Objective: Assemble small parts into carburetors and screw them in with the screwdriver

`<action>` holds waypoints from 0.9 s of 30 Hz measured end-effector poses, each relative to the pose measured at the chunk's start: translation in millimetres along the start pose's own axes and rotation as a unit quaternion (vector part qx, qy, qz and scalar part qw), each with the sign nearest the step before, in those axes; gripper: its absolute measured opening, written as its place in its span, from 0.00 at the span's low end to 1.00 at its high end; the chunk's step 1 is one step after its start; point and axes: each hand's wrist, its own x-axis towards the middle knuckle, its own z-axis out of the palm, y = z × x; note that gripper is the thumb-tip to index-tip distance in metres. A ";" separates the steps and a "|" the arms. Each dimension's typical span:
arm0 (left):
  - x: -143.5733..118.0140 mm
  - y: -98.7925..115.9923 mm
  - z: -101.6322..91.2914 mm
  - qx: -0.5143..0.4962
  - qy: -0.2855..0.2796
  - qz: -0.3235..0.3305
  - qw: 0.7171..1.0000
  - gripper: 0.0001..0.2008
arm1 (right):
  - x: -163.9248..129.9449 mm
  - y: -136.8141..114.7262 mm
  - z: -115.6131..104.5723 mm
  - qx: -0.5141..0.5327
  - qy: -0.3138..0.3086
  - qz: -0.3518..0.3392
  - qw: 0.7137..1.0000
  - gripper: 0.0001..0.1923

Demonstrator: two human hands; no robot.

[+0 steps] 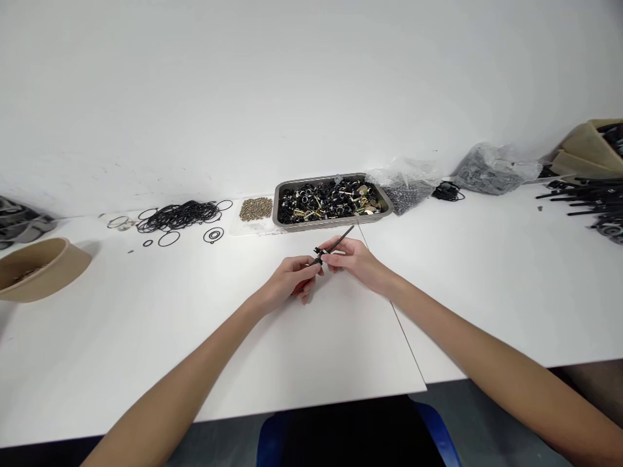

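Observation:
My left hand (289, 277) is closed, with a red handle (300, 286) showing under its fingers. Its thumb also presses near a small black fitting (318, 253); the tool's kind is mostly hidden by the fingers. From the other side, my right hand (359, 261) pinches a thin black rod-like part (345, 235) that slants up and to the right. The rod's lower end meets the fitting between both sets of fingertips. Both hands are just above the white table (350, 350), in front of a metal tray (335, 222) of mixed black and brass-coloured small parts.
Black rubber rings (182, 216) lie left of the tray, beside small brass-coloured pieces (256, 209). Clear plastic bags (411, 188) of dark parts stand to its right. A beige bin (53, 272) is at far left, black rod-shaped parts (584, 198) at far right.

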 end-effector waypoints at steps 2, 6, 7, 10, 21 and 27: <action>0.3 0.0 0.1 0.002 0.002 0.001 1.000 0.15 | -0.7 -0.4 0.8 -0.001 0.003 -0.005 1.000 0.15; 0.7 -0.1 -0.3 0.002 0.001 0.004 1.000 0.14 | -1.0 0.8 1.5 0.005 0.003 -0.015 1.000 0.15; 0.6 -0.1 -0.5 0.002 0.000 0.004 1.000 0.14 | -0.8 1.6 1.3 0.009 -0.001 -0.014 1.000 0.14; 0.3 -0.2 -1.0 0.003 0.000 0.002 1.000 0.14 | 0.6 4.3 0.0 0.029 -0.012 -0.018 0.999 0.15; 0.8 -0.1 -0.5 0.007 -0.003 0.001 1.000 0.15 | 1.9 6.6 -1.0 0.066 -0.026 -0.020 0.997 0.21; 0.9 -1.5 -1.8 0.012 -0.001 0.002 1.000 0.14 | 2.4 8.9 -2.4 0.067 -0.032 -0.013 0.997 0.19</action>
